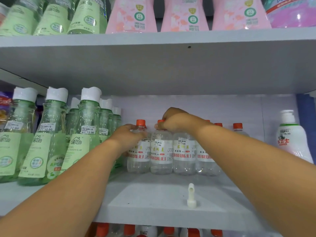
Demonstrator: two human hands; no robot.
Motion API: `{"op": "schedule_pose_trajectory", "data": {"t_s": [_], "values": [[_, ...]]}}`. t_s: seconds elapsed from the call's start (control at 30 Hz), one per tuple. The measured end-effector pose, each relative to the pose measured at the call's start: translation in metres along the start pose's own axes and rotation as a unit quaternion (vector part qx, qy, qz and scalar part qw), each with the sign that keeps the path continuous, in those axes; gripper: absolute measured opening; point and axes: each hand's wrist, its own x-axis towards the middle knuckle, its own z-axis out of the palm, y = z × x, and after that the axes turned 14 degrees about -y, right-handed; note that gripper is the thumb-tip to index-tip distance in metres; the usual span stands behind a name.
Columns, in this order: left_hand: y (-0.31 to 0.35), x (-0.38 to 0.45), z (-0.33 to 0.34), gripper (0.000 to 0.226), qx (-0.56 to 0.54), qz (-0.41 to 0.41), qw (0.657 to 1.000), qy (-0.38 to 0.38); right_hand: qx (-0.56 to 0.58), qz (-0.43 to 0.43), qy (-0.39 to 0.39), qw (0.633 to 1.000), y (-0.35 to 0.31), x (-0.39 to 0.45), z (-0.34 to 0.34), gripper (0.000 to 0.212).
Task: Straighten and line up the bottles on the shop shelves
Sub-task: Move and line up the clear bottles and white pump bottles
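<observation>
Several clear bottles with orange caps and white labels stand in a row at the back of the middle shelf (153, 194). My left hand (128, 135) grips the shoulder of the leftmost clear bottle (138, 158). My right hand (172, 121) pinches the orange cap of the second clear bottle (161, 154). Two more clear bottles (183, 154) stand to the right, partly behind my right forearm.
Tall green bottles (85, 134) with white caps crowd the shelf's left side. A white pump bottle (290, 137) stands at the far right. A small white plastic spout (191, 195) lies on the shelf front. Pink bottles (184, 16) fill the shelf above.
</observation>
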Motion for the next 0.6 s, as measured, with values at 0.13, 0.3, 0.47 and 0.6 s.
{"op": "schedule_pose_trajectory", "data": {"t_s": [0.13, 0.3, 0.47, 0.6], "values": [[-0.001, 0.002, -0.001, 0.072, 0.008, 0.000, 1.000, 0.001, -0.017, 0.008, -0.005, 1.000, -0.001, -0.001, 0.001, 0.046], [-0.002, 0.003, -0.001, 0.072, 0.017, -0.006, 1.000, 0.002, -0.040, 0.019, -0.016, 0.999, -0.007, -0.010, -0.001, 0.048], [0.004, -0.005, 0.005, 0.076, 0.054, 0.004, 0.998, 0.021, -0.093, -0.054, 0.081, 0.991, 0.002, -0.048, 0.006, 0.057], [0.028, -0.018, 0.015, 0.066, 0.058, 0.070, 0.989, 0.116, -0.047, -0.085, 0.226, 0.969, 0.052, -0.122, -0.021, 0.045]]}}
